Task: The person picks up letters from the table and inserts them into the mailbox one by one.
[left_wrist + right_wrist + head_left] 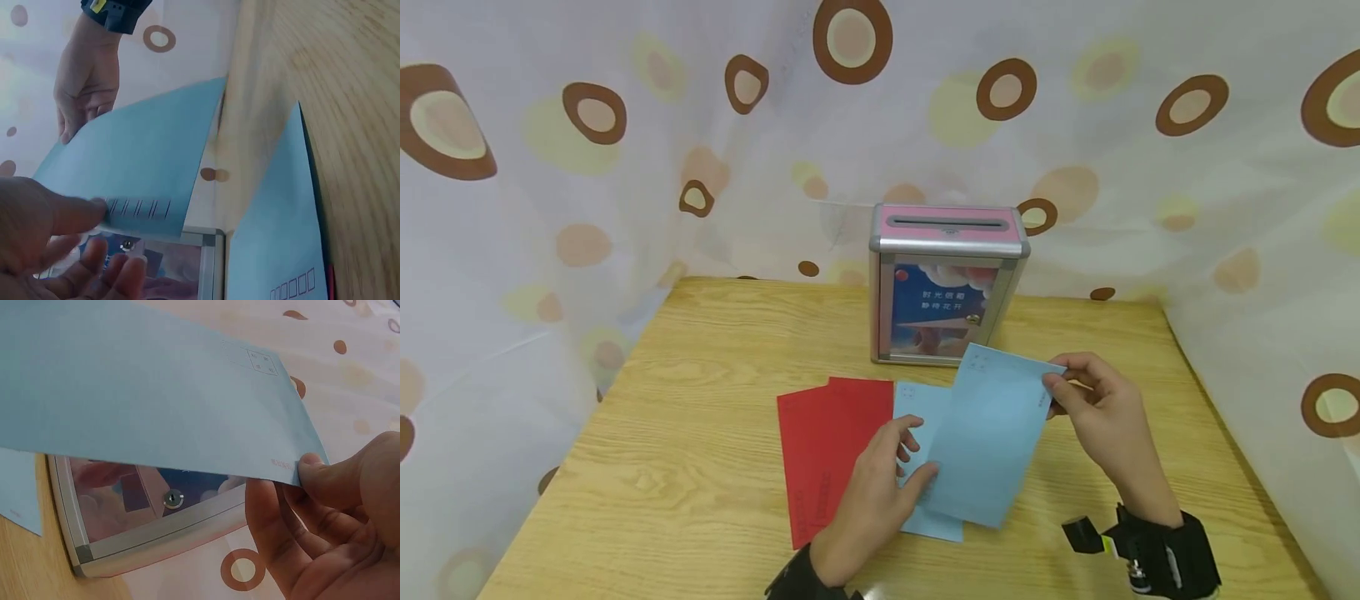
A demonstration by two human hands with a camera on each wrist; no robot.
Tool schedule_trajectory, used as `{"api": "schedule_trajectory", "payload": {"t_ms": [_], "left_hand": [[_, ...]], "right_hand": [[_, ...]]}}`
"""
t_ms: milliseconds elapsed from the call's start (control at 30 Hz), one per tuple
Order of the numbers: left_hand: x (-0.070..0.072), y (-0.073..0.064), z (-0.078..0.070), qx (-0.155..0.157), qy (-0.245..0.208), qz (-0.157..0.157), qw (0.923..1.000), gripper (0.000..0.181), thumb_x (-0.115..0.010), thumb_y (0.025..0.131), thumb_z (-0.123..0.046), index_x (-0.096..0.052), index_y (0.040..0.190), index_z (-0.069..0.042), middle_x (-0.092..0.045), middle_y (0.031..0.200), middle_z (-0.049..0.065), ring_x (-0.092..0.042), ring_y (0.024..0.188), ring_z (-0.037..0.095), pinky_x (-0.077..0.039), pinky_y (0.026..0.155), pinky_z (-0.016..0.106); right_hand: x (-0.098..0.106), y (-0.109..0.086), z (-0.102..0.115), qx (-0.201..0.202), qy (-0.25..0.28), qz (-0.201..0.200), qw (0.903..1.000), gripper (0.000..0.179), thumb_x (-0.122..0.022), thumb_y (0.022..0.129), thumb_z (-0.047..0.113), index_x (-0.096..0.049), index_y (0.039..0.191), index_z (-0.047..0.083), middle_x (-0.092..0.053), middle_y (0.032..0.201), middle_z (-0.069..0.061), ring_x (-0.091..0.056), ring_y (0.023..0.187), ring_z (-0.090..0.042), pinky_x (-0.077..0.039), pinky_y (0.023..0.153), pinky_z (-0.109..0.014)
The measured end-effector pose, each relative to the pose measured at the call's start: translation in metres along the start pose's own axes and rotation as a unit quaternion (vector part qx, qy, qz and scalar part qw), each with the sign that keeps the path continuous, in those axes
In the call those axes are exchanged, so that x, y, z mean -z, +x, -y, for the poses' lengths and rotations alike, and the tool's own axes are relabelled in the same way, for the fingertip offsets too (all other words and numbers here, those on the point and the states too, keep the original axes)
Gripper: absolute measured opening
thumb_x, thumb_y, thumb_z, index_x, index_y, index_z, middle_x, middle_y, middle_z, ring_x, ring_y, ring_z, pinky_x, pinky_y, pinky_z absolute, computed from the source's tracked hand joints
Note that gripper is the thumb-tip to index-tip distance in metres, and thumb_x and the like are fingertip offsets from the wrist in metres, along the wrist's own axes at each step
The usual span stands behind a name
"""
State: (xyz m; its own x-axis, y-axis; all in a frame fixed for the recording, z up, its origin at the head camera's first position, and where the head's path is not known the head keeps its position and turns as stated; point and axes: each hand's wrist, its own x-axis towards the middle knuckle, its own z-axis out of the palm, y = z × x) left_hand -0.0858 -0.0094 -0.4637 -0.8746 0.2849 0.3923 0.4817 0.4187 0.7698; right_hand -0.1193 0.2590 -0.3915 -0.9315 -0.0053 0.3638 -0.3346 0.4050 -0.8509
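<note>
My right hand (1101, 412) pinches the upper right corner of a light blue envelope (992, 437) between thumb and fingers. The envelope is tilted above the table, in front of the pink and silver letter box (883, 312). At its lower left edge is my left hand (871, 487). In the left wrist view the left thumb (81, 214) lies at the edge near the printed postcode boxes, while the other fingers are spread apart from the paper. A second blue envelope (275, 219) lies on the table, partly covered in the head view.
Two overlapping red envelopes (805, 458) lie left of the blue one, partly behind the left hand. On the letter box's top is a long slot (947, 222), and its front door has a lock (174, 499). A patterned cloth (625, 192) encloses the wooden table (692, 400).
</note>
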Motion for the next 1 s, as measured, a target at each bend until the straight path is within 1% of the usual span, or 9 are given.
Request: {"api": "schedule_trajectory", "payload": {"t_ms": [133, 267, 367, 533, 633, 733, 800, 933, 1000], "left_hand": [[0.000, -0.001, 0.000, -0.010, -0.030, 0.010, 0.9995, 0.028, -0.074, 0.085, -0.003, -0.062, 0.110, -0.008, -0.064, 0.094, 0.001, -0.058, 0.081, 0.008, -0.056, 0.069, 0.020], [-0.001, -0.003, 0.002, 0.021, -0.072, 0.013, 0.9971, 0.026, -0.073, 0.084, 0.002, -0.063, 0.106, -0.007, -0.065, 0.094, 0.003, -0.062, 0.085, 0.010, -0.057, 0.071, 0.021], [0.000, -0.003, 0.005, 0.048, -0.079, 0.007, 0.9957, 0.028, -0.071, 0.084, 0.003, -0.063, 0.109, -0.007, -0.065, 0.099, 0.004, -0.063, 0.086, 0.012, -0.057, 0.069, 0.022], [0.002, 0.000, 0.010, 0.063, -0.075, -0.014, 0.9951, 0.028, -0.071, 0.085, 0.002, -0.063, 0.111, -0.006, -0.066, 0.101, 0.006, -0.064, 0.081, 0.012, -0.057, 0.066, 0.023], [0.004, 0.003, 0.010, 0.059, -0.077, -0.031, 0.9948, 0.028, -0.072, 0.084, 0.002, -0.064, 0.110, -0.006, -0.067, 0.101, 0.005, -0.064, 0.080, 0.013, -0.058, 0.066, 0.025], [0.005, 0.009, 0.008, 0.047, -0.072, -0.049, 0.9951, 0.029, -0.072, 0.084, 0.001, -0.064, 0.110, -0.008, -0.067, 0.101, 0.004, -0.064, 0.080, 0.013, -0.058, 0.067, 0.027], [0.006, 0.014, 0.005, 0.038, -0.075, -0.060, 0.9946, 0.029, -0.072, 0.085, 0.001, -0.063, 0.111, -0.009, -0.066, 0.101, 0.004, -0.065, 0.081, 0.013, -0.058, 0.067, 0.028], [0.011, 0.028, -0.003, 0.018, -0.094, -0.088, 0.9915, 0.029, -0.071, 0.086, 0.000, -0.063, 0.111, -0.009, -0.066, 0.102, 0.004, -0.066, 0.080, 0.014, -0.060, 0.067, 0.032], [0.018, 0.035, -0.015, 0.011, -0.098, -0.105, 0.9895, 0.028, -0.070, 0.085, 0.004, -0.064, 0.110, -0.006, -0.066, 0.100, 0.008, -0.067, 0.079, 0.018, -0.060, 0.066, 0.036]], "right_hand": [[-0.004, 0.002, 0.004, -0.002, 0.022, 0.001, 0.9998, 0.018, -0.060, 0.096, 0.006, -0.061, 0.112, 0.000, -0.065, 0.093, -0.006, -0.066, 0.071, -0.016, -0.058, 0.062, -0.024], [-0.009, 0.002, 0.007, -0.008, 0.048, 0.004, 0.9988, 0.030, -0.063, 0.094, 0.007, -0.060, 0.124, 0.004, -0.070, 0.092, 0.000, -0.067, 0.073, -0.017, -0.059, 0.065, -0.026], [-0.015, 0.002, 0.007, -0.005, 0.058, 0.007, 0.9983, 0.035, -0.063, 0.094, 0.007, -0.059, 0.129, 0.006, -0.072, 0.090, 0.002, -0.068, 0.076, -0.019, -0.059, 0.069, -0.026], [-0.027, 0.001, 0.008, -0.009, 0.053, 0.010, 0.9985, 0.025, -0.063, 0.094, 0.008, -0.065, 0.118, 0.002, -0.073, 0.092, 0.002, -0.067, 0.081, -0.017, -0.057, 0.072, -0.022], [-0.036, -0.001, 0.008, -0.009, 0.049, 0.014, 0.9987, 0.021, -0.063, 0.095, 0.008, -0.066, 0.114, 0.002, -0.074, 0.095, -0.005, -0.067, 0.083, -0.015, -0.055, 0.072, -0.020], [-0.046, -0.003, 0.007, 0.001, 0.060, 0.030, 0.9978, 0.023, -0.058, 0.097, 0.007, -0.062, 0.119, 0.001, -0.072, 0.102, -0.016, -0.068, 0.089, -0.015, -0.055, 0.076, -0.020], [-0.054, -0.003, 0.008, 0.008, 0.067, 0.034, 0.9971, 0.026, -0.055, 0.099, 0.006, -0.058, 0.123, -0.001, -0.070, 0.108, -0.020, -0.067, 0.096, -0.016, -0.055, 0.078, -0.020], [-0.065, -0.002, 0.011, 0.026, 0.073, 0.025, 0.9967, 0.033, -0.053, 0.100, 0.005, -0.052, 0.131, -0.002, -0.065, 0.119, -0.021, -0.064, 0.107, -0.020, -0.055, 0.085, -0.027], [-0.067, 0.000, 0.013, 0.038, 0.067, 0.021, 0.9968, 0.035, -0.053, 0.099, 0.005, -0.050, 0.134, 0.000, -0.064, 0.122, -0.019, -0.063, 0.108, -0.021, -0.054, 0.086, -0.031]]}}
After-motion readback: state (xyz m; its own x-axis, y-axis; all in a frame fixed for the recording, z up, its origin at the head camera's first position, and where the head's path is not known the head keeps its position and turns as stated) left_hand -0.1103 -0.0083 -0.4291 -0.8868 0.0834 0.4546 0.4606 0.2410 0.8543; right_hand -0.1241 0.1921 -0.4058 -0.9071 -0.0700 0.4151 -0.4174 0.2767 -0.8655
